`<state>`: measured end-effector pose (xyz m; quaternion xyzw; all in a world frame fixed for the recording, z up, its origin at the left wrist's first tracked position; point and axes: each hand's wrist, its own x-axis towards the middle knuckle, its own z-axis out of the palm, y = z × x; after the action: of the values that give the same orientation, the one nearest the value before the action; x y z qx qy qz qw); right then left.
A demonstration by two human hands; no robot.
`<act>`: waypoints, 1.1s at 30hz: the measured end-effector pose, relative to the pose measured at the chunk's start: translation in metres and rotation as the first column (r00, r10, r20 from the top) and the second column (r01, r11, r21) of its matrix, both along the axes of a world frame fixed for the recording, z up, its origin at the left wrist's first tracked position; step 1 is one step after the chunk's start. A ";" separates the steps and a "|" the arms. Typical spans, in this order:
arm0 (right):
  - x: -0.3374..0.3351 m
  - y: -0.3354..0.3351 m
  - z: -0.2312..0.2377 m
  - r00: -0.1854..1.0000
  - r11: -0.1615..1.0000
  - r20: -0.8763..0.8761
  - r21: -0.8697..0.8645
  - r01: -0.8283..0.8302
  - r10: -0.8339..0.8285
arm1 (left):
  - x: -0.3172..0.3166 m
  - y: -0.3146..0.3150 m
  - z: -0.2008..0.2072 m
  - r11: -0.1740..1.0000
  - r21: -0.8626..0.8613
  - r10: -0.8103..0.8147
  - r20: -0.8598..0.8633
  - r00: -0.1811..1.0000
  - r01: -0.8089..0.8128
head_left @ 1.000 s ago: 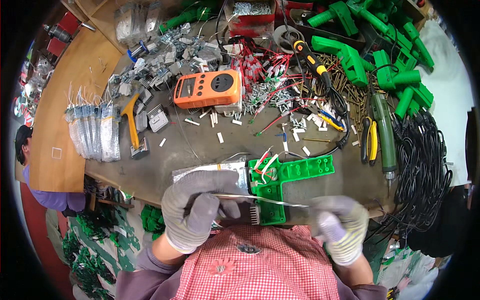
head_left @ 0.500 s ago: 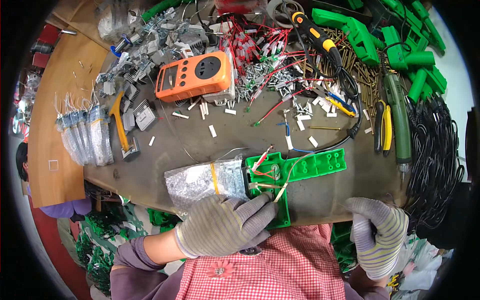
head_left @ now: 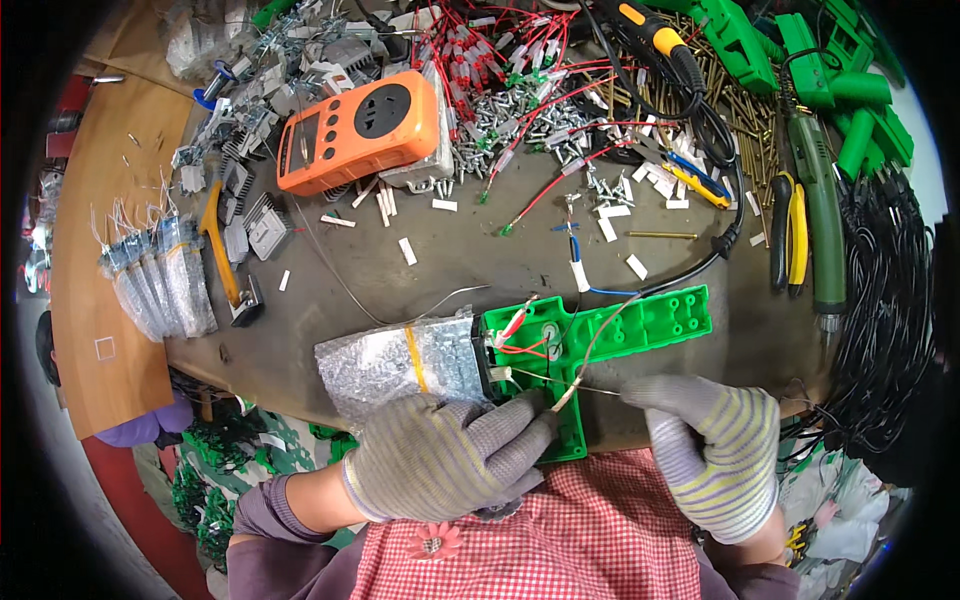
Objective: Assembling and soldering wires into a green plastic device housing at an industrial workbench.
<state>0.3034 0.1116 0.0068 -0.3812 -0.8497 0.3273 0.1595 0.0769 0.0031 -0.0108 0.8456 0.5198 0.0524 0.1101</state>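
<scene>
My gloved left hand [head_left: 445, 450] lies over the near edge of a bubble-wrapped pack [head_left: 365, 370] held by a yellow rubber band. Its fingertips pinch the lower end of a wire in a white sleeve [head_left: 565, 397] above a green plastic housing half [head_left: 640, 325]. Red wires [head_left: 525, 347] and a white connector [head_left: 500, 374] come from the pack's right end into the housing. My gloved right hand [head_left: 715, 440] is closed right of the housing, thumb and forefinger on the end of a thin wire [head_left: 595, 389] that stretches left across the housing. That wire's far end is hard to make out.
An orange meter with a socket [head_left: 360, 130] stands behind, near heaps of screws [head_left: 540, 130] and red-wired parts. Pliers [head_left: 790, 235], a green electric screwdriver [head_left: 818, 210] and black cables [head_left: 870, 270] lie right. Wrapped packs [head_left: 160, 280] and a yellow-handled tool [head_left: 222, 250] are left.
My right hand has moved left toward the housing, and a thin wire now runs from its fingertips. The left hand keeps its hold; the whole view has shifted slightly.
</scene>
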 end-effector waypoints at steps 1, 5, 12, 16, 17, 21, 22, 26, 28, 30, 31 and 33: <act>0.000 0.003 -0.003 0.998 0.997 0.019 -0.061 -0.055 0.056 | 0.000 0.000 -0.001 1.000 0.013 0.006 0.008 1.000 -0.006; -0.008 0.003 -0.023 0.986 0.972 -0.016 0.166 -0.164 0.169 | 0.001 -0.002 -0.005 1.000 0.019 0.004 0.027 1.000 -0.005; -0.030 0.014 -0.026 0.863 0.754 0.170 0.426 -0.499 0.475 | -0.002 -0.001 -0.008 0.998 0.068 0.002 0.101 0.995 -0.009; -0.039 0.019 -0.015 0.807 0.626 0.352 0.510 -0.591 0.475 | -0.001 -0.003 -0.008 0.995 0.090 0.035 0.124 0.992 -0.046; -0.042 0.020 -0.014 0.801 0.616 0.394 0.512 -0.599 0.452 | 0.000 -0.003 -0.007 0.997 0.066 0.042 0.094 0.995 -0.048; -0.046 0.023 -0.019 0.783 0.617 0.396 0.482 -0.622 0.480 | 0.001 -0.006 -0.013 0.994 0.084 0.059 0.123 0.991 -0.070; -0.047 0.021 -0.017 0.776 0.607 0.404 0.483 -0.631 0.485 | -0.002 -0.006 -0.013 0.994 0.093 0.038 0.124 0.992 -0.050; -0.050 0.016 -0.006 0.737 0.672 0.468 0.339 -0.659 0.487 | -0.004 -0.005 -0.018 0.985 0.166 0.014 0.217 0.976 -0.051; -0.053 0.016 -0.005 0.749 0.675 0.474 0.359 -0.645 0.463 | -0.016 -0.003 -0.022 0.969 0.231 0.008 0.317 0.948 -0.085; -0.056 0.014 -0.003 0.741 0.680 0.495 0.345 -0.647 0.454 | -0.041 0.002 -0.017 0.979 0.144 0.062 0.470 0.880 -0.145; -0.057 0.013 -0.005 0.732 0.663 0.526 0.365 -0.653 0.433 | -0.044 0.007 -0.008 0.943 0.202 0.161 0.419 0.893 -0.264; -0.057 0.013 -0.004 0.716 0.622 0.556 0.398 -0.675 0.421 | -0.045 0.010 -0.009 0.887 0.270 0.261 0.378 0.888 -0.376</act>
<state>0.2460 0.1246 0.0026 -0.0883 -0.9958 -0.0001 -0.0259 0.0324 0.0133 -0.0201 0.7323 0.6105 0.2990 0.0401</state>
